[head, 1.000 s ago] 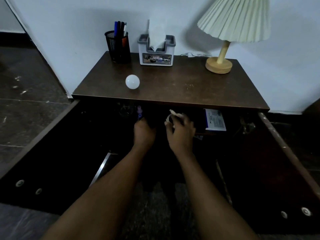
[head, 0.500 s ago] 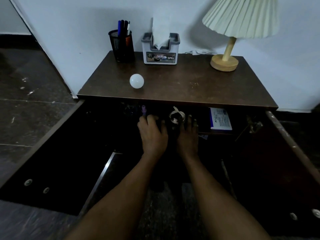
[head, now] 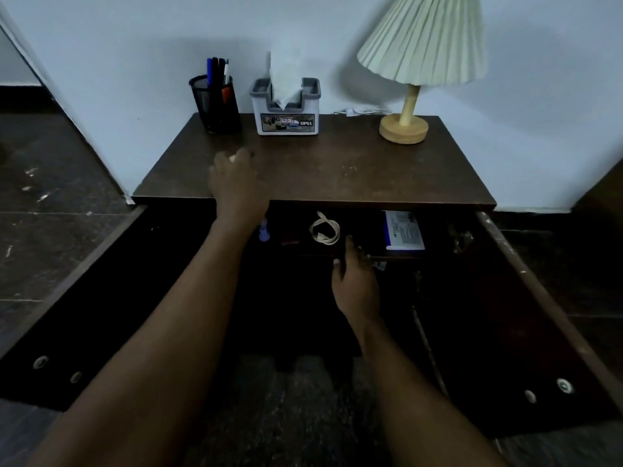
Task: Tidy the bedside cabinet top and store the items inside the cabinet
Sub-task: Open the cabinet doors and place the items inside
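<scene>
Left hand (head: 236, 183): reaches up onto the cabinet top (head: 354, 173), with the fingers curled down over a small pale object (head: 232, 158).
Pale object: under the left fingers, only a sliver showing. Cannot tell whether it is lifted or resting on the top.
Beyond the left grip: pen holder (head: 215, 106) just past the fingertips; tissue box (head: 286, 119) past them and to the right; lamp (head: 404, 126) well to the right.
Right hand (head: 354, 281): holds nothing, fingers loose, low inside the open cabinet.
Ahead of the right fingertips: cable coil (head: 324, 232) lies near them on the inner shelf; blue-white box (head: 403, 230) is to their right.
Step (judged): taking the pale object off the top for storage.
Next move (judged): firm the grip, lift clear of the top's front edge, then bring the object down onto the shelf left of the coil.
</scene>
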{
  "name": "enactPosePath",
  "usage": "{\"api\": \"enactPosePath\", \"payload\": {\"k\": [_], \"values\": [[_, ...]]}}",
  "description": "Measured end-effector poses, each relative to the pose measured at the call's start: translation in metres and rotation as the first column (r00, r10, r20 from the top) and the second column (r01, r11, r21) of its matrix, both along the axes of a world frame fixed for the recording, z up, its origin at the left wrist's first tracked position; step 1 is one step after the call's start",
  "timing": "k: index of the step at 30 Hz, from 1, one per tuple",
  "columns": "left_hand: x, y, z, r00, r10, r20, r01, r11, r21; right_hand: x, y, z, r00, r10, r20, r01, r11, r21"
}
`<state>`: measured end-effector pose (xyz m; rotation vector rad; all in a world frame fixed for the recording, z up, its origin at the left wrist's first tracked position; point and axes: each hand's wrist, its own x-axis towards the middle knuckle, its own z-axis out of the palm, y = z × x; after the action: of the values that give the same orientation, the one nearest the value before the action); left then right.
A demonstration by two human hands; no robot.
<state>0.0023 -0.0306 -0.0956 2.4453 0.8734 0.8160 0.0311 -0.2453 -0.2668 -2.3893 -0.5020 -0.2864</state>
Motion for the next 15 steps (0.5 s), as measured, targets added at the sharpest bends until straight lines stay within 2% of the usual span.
{"api": "enactPosePath", "payload": {"k": [2,3,4,6,7,8,11,13,15], "values": [[-0.008,-0.016,-0.003,0.956,-0.024,0.294,0.030,0.999,-0.017,0.000,-0.001,0.009,0.996,-0.031,-0.086,0.043,0.990,0.136],[-0.011,-0.030,-0.002,0.882,-0.046,0.468,0.061,0.998,-0.018,0.000,0.000,0.017,0.986,-0.035,-0.165,0.079,0.960,0.267],[-0.013,-0.049,-0.001,0.787,-0.072,0.613,0.106,0.994,-0.019,0.002,0.003,0.022,0.965,-0.013,-0.260,0.124,0.901,0.416],[-0.016,-0.095,-0.008,0.631,-0.081,0.771,0.221,0.972,-0.079,0.007,0.008,0.034,0.898,0.068,-0.436,0.260,0.717,0.647],[-0.018,-0.120,-0.013,0.605,-0.071,0.793,0.290,0.947,-0.137,0.010,0.009,0.041,0.856,0.115,-0.504,0.325,0.637,0.699],[-0.020,-0.143,-0.022,0.619,-0.076,0.782,0.340,0.923,-0.179,0.014,0.008,0.046,0.815,0.181,-0.550,0.360,0.586,0.726],[-0.026,-0.181,-0.062,0.731,-0.158,0.663,0.374,0.906,-0.196,0.021,-0.004,0.061,0.730,0.352,-0.586,0.305,0.600,0.740],[-0.025,-0.181,-0.092,0.792,-0.148,0.593,0.348,0.907,-0.238,0.028,-0.010,0.065,0.695,0.391,-0.604,0.310,0.595,0.742],[-0.020,-0.173,-0.113,0.843,-0.111,0.527,0.302,0.908,-0.292,0.033,-0.014,0.067,0.611,0.461,-0.643,0.366,0.556,0.746]]}}
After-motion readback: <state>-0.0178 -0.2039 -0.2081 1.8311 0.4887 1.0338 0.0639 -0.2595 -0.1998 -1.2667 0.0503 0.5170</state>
